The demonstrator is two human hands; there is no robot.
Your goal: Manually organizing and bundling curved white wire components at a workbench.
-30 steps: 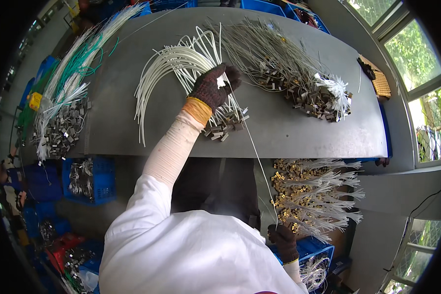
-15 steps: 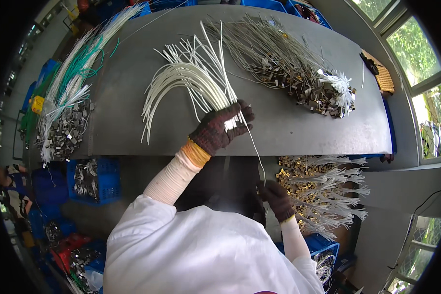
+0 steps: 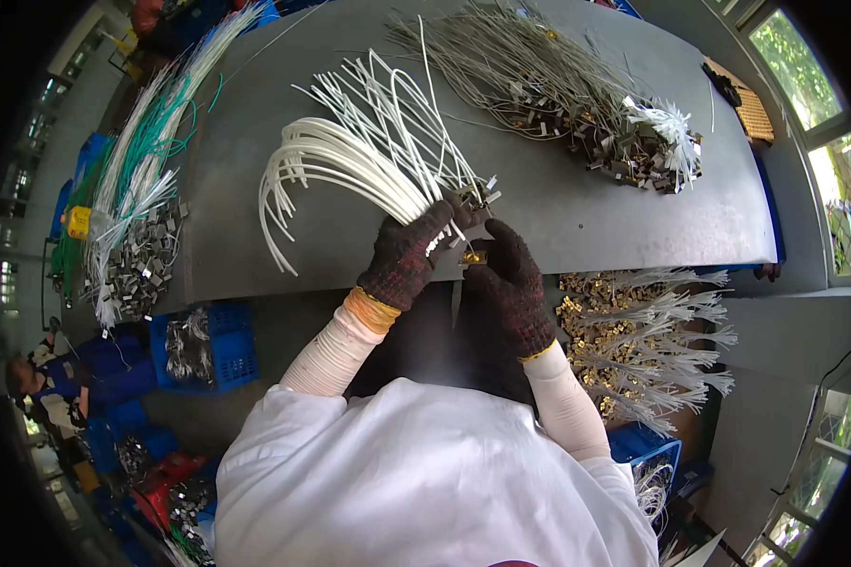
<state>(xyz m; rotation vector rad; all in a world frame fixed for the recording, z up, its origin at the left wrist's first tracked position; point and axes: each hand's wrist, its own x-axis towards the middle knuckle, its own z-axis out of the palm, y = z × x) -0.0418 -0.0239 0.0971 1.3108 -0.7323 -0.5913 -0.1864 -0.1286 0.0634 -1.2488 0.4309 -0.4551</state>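
My left hand (image 3: 408, 253), in a dark knitted glove, grips the metal-tipped ends of a bundle of white cables (image 3: 350, 161) that fans out over the grey table (image 3: 586, 213). My right hand (image 3: 511, 283), gloved the same, is right beside it near the table's front edge and pinches a small brass terminal (image 3: 473, 256) at the end of one cable. Both hands touch at the bundle's end.
A heap of grey cables with metal clips (image 3: 558, 94) lies at the back right. White and green cables with clips (image 3: 137, 208) lie at the left. Brass-tipped white cables (image 3: 643, 340) fill a surface below right. Blue crates (image 3: 199, 345) stand under the table. Another person (image 3: 43, 387) is at the far left.
My left hand drew the white bundle back toward the table's front edge. My right hand rose from below and met it at the bundle's end, taking a brass terminal.
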